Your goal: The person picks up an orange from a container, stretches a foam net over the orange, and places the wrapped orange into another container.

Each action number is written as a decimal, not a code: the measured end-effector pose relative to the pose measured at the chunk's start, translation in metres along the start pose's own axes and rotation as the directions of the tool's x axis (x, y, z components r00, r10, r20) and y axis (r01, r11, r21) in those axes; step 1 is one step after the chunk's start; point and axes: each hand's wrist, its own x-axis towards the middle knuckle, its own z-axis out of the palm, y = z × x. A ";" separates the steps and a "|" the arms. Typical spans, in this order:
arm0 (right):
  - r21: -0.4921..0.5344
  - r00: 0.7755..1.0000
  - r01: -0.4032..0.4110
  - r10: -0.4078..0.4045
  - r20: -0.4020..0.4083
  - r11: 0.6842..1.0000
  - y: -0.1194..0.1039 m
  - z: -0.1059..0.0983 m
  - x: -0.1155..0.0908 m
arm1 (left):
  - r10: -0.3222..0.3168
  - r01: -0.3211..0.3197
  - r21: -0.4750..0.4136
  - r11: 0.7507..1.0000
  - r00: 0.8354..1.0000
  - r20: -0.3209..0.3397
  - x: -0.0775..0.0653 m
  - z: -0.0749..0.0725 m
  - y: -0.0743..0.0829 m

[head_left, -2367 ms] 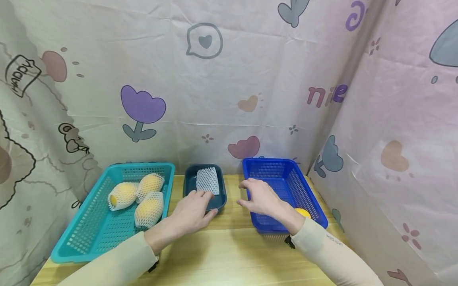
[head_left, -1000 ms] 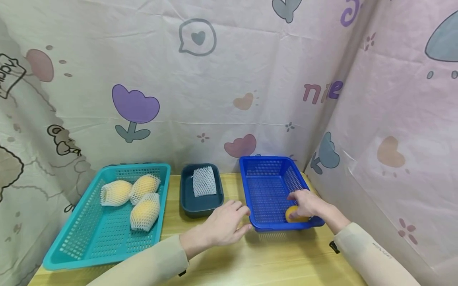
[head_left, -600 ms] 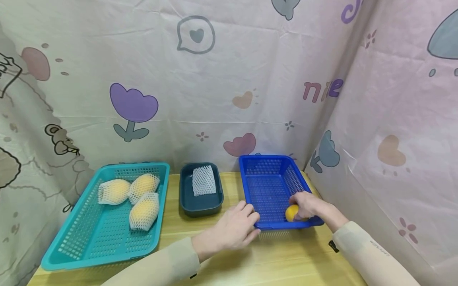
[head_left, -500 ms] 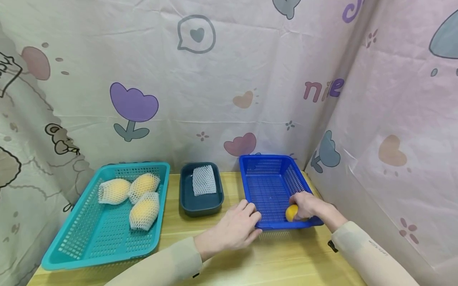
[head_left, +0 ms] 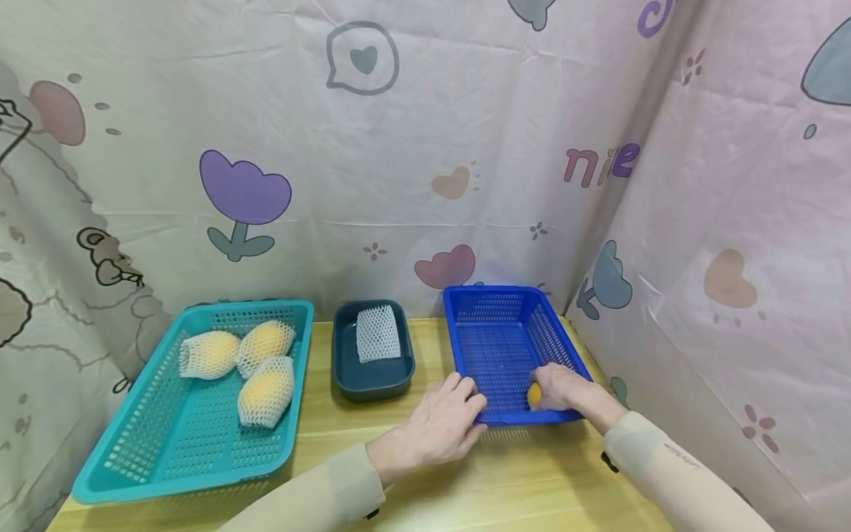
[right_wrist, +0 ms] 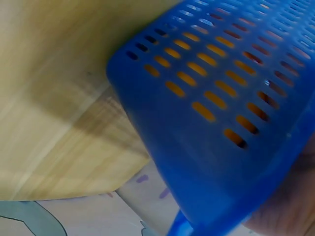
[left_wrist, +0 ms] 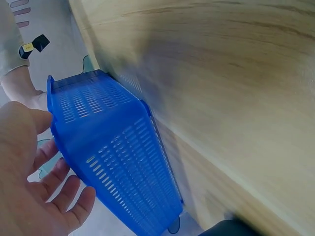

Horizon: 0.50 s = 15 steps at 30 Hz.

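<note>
In the head view, my right hand [head_left: 555,387] reaches over the near right side of the blue basket [head_left: 493,355] and grips a yellow-orange fruit [head_left: 535,395]. Most of the fruit is hidden by the fingers; in the right wrist view its colour shows through the slots of the basket wall [right_wrist: 172,132]. My left hand [head_left: 442,416] holds the basket's near left corner. Its fingers curl at the rim in the left wrist view, with the thumb [left_wrist: 39,119] against the corner.
A teal basket [head_left: 186,443] at the left holds several net-wrapped yellow fruits [head_left: 266,391]. Between the baskets stands a dark tray [head_left: 372,380] with a white foam net sleeve [head_left: 379,334] in it. Patterned curtains close off the back and right of the wooden table [head_left: 459,495].
My left hand has moved right from over the dark tray to the blue basket's corner. My right hand has reached into that basket, taken hold of the fruit and shifted slightly left with it.
</note>
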 end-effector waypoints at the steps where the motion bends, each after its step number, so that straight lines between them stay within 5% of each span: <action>1: 0.006 1.000 -0.002 0.002 0.009 1.000 0.000 0.000 0.001 | -0.002 0.002 -0.003 1.000 1.000 0.002 0.000 0.000 0.000; 8: 0.031 0.998 -0.044 0.043 0.034 0.999 -0.003 0.000 0.003 | -0.016 0.016 -0.014 1.000 1.000 0.000 -0.001 0.001 0.000; 15: -0.101 0.995 -0.099 0.096 -0.033 0.990 -0.006 -0.002 0.002 | -0.030 0.030 -0.028 0.999 1.000 -0.001 -0.001 0.000 0.000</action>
